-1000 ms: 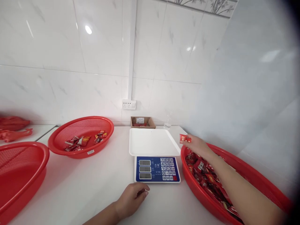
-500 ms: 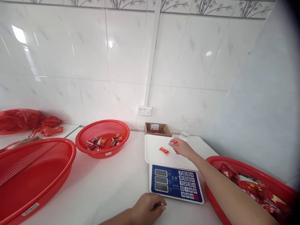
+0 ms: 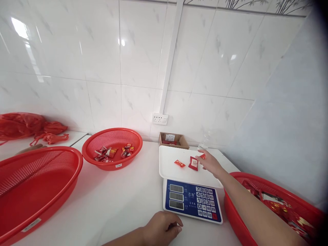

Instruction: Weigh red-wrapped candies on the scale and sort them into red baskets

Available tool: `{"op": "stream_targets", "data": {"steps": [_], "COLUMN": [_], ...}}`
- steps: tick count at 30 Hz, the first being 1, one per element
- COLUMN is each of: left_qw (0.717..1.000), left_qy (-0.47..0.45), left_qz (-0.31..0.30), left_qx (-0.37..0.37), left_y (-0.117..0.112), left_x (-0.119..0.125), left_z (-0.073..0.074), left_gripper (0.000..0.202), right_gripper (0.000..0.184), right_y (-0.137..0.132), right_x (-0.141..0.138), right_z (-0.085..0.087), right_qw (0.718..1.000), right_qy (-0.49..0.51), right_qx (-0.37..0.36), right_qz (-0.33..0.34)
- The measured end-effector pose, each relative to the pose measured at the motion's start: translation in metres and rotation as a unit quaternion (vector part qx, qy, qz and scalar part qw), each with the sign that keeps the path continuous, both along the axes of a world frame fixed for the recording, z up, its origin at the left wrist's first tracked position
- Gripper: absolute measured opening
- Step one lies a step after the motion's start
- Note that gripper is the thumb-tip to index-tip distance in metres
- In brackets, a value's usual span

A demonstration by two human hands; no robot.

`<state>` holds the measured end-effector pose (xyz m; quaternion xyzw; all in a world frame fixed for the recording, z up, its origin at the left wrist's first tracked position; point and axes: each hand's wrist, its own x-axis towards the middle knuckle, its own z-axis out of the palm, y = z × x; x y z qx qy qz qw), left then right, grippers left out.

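Observation:
My right hand [image 3: 210,164] reaches over the white tray [image 3: 174,175] of a blue-faced digital scale [image 3: 192,201], fingertips pinching a small red packet [image 3: 203,156]. Two red candy packets lie on the tray just left of it, one [image 3: 193,163] close to the fingers and one [image 3: 179,163] farther left. A red basket [image 3: 232,212] under my right forearm holds several more red packets [image 3: 279,205]. My left hand [image 3: 164,227] rests on the white table in front of the scale, fingers curled and holding nothing.
A round red basket [image 3: 112,166] with several packets sits left of the scale. A large red basket [image 3: 38,191] fills the near left. Behind are a small cardboard box [image 3: 173,139], a wall socket [image 3: 160,119] and red plastic bags [image 3: 25,124]. The tiled wall is close on the right.
My right hand carried packets from the right basket to the scale tray; first one, then a second packet came to lie there. The view swung left. My left hand stayed put.

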<state>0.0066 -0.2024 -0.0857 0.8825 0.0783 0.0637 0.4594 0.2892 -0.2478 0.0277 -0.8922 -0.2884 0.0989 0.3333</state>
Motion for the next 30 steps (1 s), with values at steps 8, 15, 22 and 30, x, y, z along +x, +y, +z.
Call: {"op": "stream_targets", "data": {"steps": [8,15,22,30], "left_qw": [1.000,1.000,1.000,1.000], "left_qy": [-0.014,-0.006,-0.009,0.004], "left_qz": [-0.001,0.001,0.002,0.005], "left_qx": [0.011,0.010,0.015,0.006], "left_y": [0.000,0.000,0.001,0.000], "left_x": [-0.001,-0.001,0.000,-0.002], "left_z": [0.001,0.002,0.000,0.002], "left_gripper": [0.030,0.030,0.030,0.030], "right_gripper": [0.030,0.034,0.040,0.046], "right_y": [-0.003,-0.003,0.002,-0.001], "right_x": [0.021,0.007,-0.007,-0.016], "right_z": [-0.019,-0.022,-0.021,-0.041], "right_qw": [0.992,0.983,0.969,0.951], "right_qy": [-0.081,-0.085,-0.128,-0.131], "right_qx": [-0.095,-0.117,-0.098,-0.125], "right_qz": [0.037,0.115,0.187,0.252]}}
